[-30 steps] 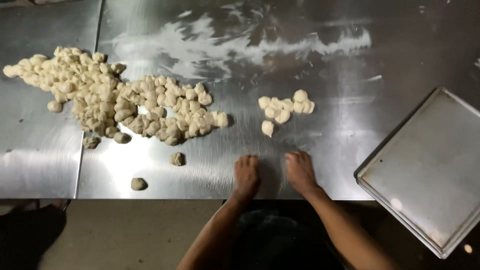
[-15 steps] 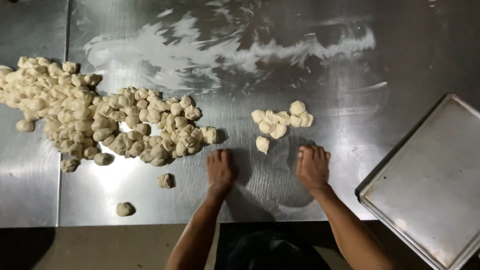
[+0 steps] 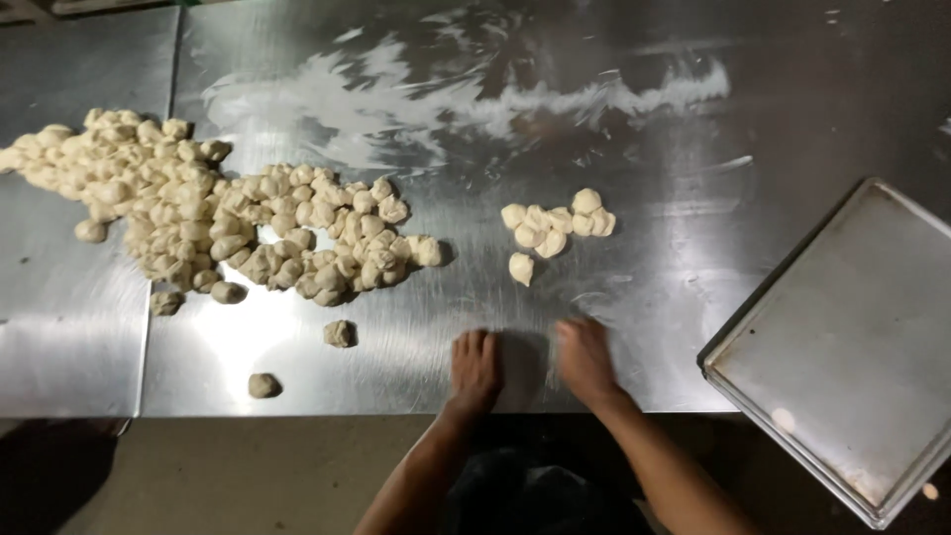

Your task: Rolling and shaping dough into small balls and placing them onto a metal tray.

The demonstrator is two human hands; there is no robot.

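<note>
Left hand pressed palm-down on the steel worktop at the near edge, fingers together and pointing far; whatever lies under the palm hidden, so impossible to tell if a dough piece is held; right hand just beside it to the right, also palm-down, fingers slightly blurred, contents likewise not visible; a narrow strip of bare steel between the two hands.

Small cluster of dough balls on the worktop just far of the right hand, apart from it; one ball of that cluster sitting a little nearer than the others; large heap of rough dough pieces spread across the left side, well apart from both hands; two stray dough pieces near the left hand's side, one closer to the near edge than the other.

Empty metal baking tray on the right, set at an angle, overhanging the near edge of the worktop; smears of flour across the far part of the steel.
</note>
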